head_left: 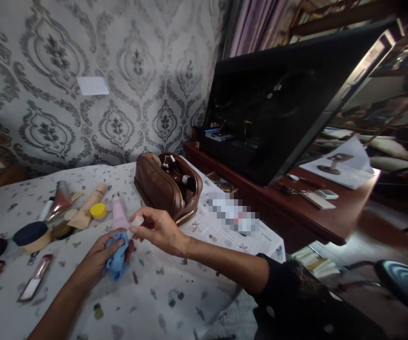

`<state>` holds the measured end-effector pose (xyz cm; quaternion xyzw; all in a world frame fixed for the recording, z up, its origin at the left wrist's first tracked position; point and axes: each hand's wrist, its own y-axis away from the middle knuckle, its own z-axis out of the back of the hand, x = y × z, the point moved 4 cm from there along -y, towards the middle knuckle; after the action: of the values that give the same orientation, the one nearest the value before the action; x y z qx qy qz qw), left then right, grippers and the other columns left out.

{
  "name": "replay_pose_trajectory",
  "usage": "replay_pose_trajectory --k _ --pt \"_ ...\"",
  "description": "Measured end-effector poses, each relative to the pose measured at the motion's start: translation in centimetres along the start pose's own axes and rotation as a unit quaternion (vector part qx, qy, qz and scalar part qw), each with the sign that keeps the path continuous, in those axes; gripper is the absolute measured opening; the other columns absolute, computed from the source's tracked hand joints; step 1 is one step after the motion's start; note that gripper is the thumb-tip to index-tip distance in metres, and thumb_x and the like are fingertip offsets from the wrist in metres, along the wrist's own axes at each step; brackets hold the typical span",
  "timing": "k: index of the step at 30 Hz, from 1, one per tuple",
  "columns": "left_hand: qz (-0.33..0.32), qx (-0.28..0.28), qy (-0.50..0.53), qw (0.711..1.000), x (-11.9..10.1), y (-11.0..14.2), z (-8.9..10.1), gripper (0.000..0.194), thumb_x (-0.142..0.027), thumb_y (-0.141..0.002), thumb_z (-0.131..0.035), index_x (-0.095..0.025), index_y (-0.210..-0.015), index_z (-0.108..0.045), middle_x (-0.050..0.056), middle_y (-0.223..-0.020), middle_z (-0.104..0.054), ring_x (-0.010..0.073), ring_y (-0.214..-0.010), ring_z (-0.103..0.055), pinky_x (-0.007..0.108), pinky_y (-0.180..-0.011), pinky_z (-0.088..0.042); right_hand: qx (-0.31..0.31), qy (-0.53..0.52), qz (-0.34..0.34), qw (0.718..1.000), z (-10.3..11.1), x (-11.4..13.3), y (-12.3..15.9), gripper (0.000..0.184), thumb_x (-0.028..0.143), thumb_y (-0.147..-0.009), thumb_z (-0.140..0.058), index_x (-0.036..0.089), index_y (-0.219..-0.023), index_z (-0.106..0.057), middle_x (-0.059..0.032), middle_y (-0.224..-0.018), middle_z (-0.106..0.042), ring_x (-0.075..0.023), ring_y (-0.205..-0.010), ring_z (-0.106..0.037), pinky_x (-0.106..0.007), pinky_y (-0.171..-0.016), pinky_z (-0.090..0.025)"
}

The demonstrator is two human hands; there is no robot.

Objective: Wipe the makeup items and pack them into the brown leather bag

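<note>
Bunched in my left hand [101, 252] is a blue cloth [117, 259], the fingers wrapped round it. My right hand [163, 231] pinches a small container with a whitish cap [137, 221]; its lower part is hidden by the cloth and fingers. Both hands meet low over the patterned white tablecloth [175, 283]. Just behind them lies a pink tube [119, 212]. Beyond my right hand stands a brown cosmetic bag [159, 186], unzipped, with several small items inside.
At the left lie a navy-lidded jar [31, 236], a beige tube [89, 205], a yellow-lidded jar [99, 211], a silvery tube [60, 200] and a clear slim case [36, 278]. A blurred-out item [234, 213] lies right of the bag. A large black screen [260, 108] stands on the reddish-brown desk [338, 217].
</note>
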<state>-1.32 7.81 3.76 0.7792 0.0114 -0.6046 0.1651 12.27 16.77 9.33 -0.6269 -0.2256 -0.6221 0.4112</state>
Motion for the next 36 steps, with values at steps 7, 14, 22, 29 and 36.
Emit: replay_pose_trajectory --k 7,14,22,29,36 --pt "-0.005 0.039 0.011 0.999 0.0 -0.2 0.1 0.052 -0.044 -0.071 -0.080 -0.019 -0.113 -0.064 0.004 -0.089 -0.070 0.0166 -0.070 -0.065 0.025 -0.063 -0.051 -0.104 0.104 0.135 0.980 5.8 6.3 -1.8 0.034 0.041 -0.087 -0.062 0.022 -0.113 -0.051 0.0012 -0.080 -0.061 -0.0133 -0.066 -0.061 -0.026 -0.061 -0.050" --pt "0.002 0.032 0.002 0.999 0.3 -0.7 0.9 0.054 -0.050 -0.068 -0.081 -0.015 -0.105 -0.065 0.004 -0.077 -0.069 0.0159 -0.064 -0.063 0.023 -0.056 -0.047 -0.216 0.483 0.161 0.833 14.7 10.3 -5.9 0.022 0.030 -0.082 -0.063 0.021 -0.100 -0.054 0.0043 -0.067 -0.058 -0.0137 -0.060 -0.054 -0.025 -0.060 -0.039" --pt "0.002 0.049 -0.010 0.999 0.8 -0.9 0.7 0.053 -0.052 -0.066 -0.081 -0.016 -0.101 -0.064 0.002 -0.077 -0.067 0.0153 -0.065 -0.063 0.023 -0.057 -0.047 -0.105 0.727 0.039 0.677 16.3 6.8 -7.9 0.019 0.032 -0.093 -0.052 0.021 -0.107 -0.060 -0.0050 -0.093 -0.072 -0.0208 -0.080 -0.063 -0.028 -0.061 -0.030" --pt "0.018 0.061 -0.051 0.997 0.9 -0.9 0.9 0.051 -0.052 -0.071 -0.078 -0.017 -0.104 -0.064 0.004 -0.081 -0.070 0.0156 -0.070 -0.064 0.023 -0.062 -0.049 -0.032 0.770 -0.022 0.636 16.3 6.3 -9.0 0.024 0.031 -0.095 -0.053 0.022 -0.113 -0.065 -0.0085 -0.110 -0.066 -0.0219 -0.097 -0.062 -0.027 -0.065 -0.036" --pt "0.027 0.062 -0.075 0.995 1.3 -1.0 0.7 0.058 -0.060 -0.067 -0.078 -0.017 -0.105 -0.064 0.003 -0.078 -0.068 0.0159 -0.067 -0.062 0.022 -0.056 -0.047 -0.004 0.753 -0.077 0.654 16.3 5.4 -11.3 0.031 0.031 -0.098 -0.047 0.029 -0.117 -0.072 -0.0101 -0.116 -0.061 -0.0222 -0.108 -0.059 -0.026 -0.079 -0.045"
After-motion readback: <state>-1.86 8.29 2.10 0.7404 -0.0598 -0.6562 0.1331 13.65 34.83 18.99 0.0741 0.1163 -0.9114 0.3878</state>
